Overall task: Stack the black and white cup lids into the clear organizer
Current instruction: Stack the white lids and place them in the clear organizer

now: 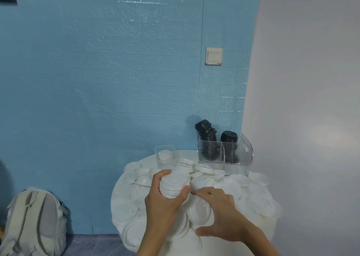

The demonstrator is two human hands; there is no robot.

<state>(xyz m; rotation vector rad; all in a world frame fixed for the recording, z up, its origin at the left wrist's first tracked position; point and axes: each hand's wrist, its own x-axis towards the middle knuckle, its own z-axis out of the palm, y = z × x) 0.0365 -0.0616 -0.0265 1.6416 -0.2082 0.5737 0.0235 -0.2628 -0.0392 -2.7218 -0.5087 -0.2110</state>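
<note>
White cup lids (253,195) cover a round white table (116,203) against a blue brick-pattern wall (116,80). The left hand (161,203) grips a white lid stack (173,185); the right hand (220,213) lies spread on the lids beside it.

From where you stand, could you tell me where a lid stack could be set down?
The round table is crowded with loose white lids. Free room shows only in the clear organizer, right of its two black lid stacks.
</note>
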